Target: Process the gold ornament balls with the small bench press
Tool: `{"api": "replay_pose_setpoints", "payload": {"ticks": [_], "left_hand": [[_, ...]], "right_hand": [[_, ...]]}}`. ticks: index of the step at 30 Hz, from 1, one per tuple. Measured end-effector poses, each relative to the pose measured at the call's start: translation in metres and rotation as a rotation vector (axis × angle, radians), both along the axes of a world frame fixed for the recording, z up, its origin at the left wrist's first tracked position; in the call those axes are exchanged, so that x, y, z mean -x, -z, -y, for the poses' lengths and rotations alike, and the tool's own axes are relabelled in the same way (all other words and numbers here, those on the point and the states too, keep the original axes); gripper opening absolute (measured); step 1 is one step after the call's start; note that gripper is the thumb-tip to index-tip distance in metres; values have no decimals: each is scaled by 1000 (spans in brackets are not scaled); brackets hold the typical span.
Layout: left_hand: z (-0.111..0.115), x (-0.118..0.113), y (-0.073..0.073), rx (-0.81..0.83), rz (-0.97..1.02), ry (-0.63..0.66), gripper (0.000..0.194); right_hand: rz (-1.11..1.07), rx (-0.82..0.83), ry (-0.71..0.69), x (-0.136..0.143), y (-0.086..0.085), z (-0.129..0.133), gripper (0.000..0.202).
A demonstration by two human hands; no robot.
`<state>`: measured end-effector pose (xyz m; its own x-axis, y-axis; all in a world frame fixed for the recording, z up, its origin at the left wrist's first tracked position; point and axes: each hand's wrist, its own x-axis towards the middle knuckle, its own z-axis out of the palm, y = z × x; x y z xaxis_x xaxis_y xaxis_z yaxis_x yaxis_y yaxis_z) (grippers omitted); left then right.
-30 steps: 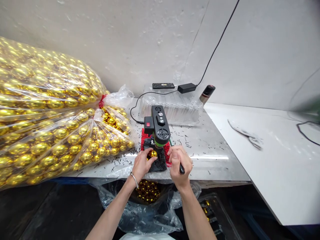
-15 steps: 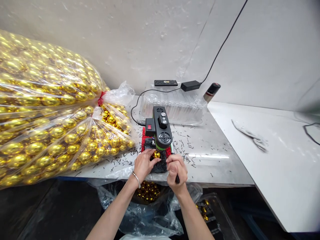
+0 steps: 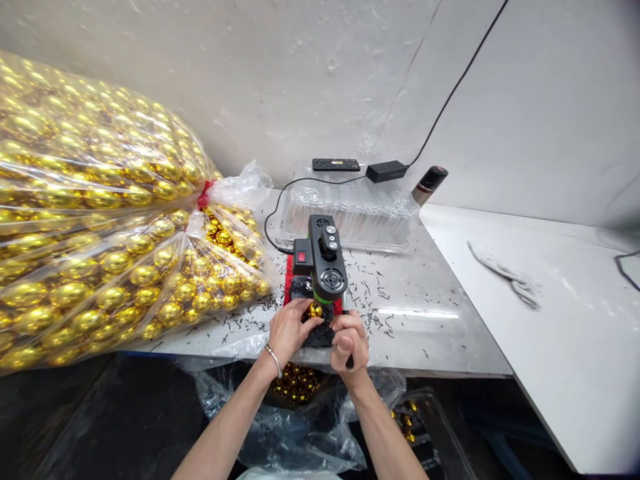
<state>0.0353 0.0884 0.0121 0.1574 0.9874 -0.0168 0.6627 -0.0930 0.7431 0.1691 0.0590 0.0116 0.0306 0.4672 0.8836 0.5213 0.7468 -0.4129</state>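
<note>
My left hand, with a bangle at its wrist, pinches a shiny gold ball between thumb and fingers. The ball sits right under the front end of a small black bench machine, which has round vents and a green band. My right hand is closed round a black lever handle at the machine's right side; the handle's end pokes out below the fist. Beneath the machine lies a black and red base, partly hidden by my hands. Whatever touches the ball from above is covered by the machine's head.
Large clear bags of gold balls fill the left. Behind stand a clear plastic tray, a power adapter, a remote control and a dark bottle. Dark shavings litter the table. Below hangs a plastic-lined container of gold balls.
My right hand has shifted slightly left, closer to the machine, with the lever handle still in it. My left hand keeps the ball in place. The view has moved a little.
</note>
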Motion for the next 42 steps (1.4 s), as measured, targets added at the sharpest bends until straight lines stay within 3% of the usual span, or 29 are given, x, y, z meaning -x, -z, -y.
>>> {"api": "replay_pose_setpoints", "payload": {"ticks": [6,9,13,14,17,18,20,23,26,29,31,33,36,42], "left_hand": [[6,6,-4,9,207,-80,35],[32,16,1,223,455,-77,42],[82,24,38,767,743,22,40],[93,24,52,865,788,-46,43],[116,25,88,1085,936,-416,45],[121,27,95,1145,985,-505,43],[125,31,101,1247,1101,-558,35],[123,40,83,1300,1352,-448,26],[114,44,44,1219,1519,-327,36],[96,41,4,1005,1466,-286,43],[78,36,-11,839,1359,-295,43],[59,28,-16,688,1271,-330,40],[35,17,-11,540,1198,-388,37],[19,11,-4,486,1160,-325,46]], "right_hand": [[-116,137,21,4,-62,6,30],[-105,147,19,5,-74,7,31],[-96,129,36,7,-65,8,31],[-103,127,41,7,-62,8,32],[-120,117,48,8,-58,8,32],[-116,118,46,8,-58,8,32],[-99,124,46,7,-58,8,31],[-89,124,54,7,-58,9,31],[-91,120,45,7,-57,9,30],[-89,114,30,7,-55,9,29],[-92,111,26,7,-54,8,29],[-97,113,20,7,-53,8,29],[-90,121,5,5,-51,8,28],[-60,124,-17,2,-48,9,25]]}}
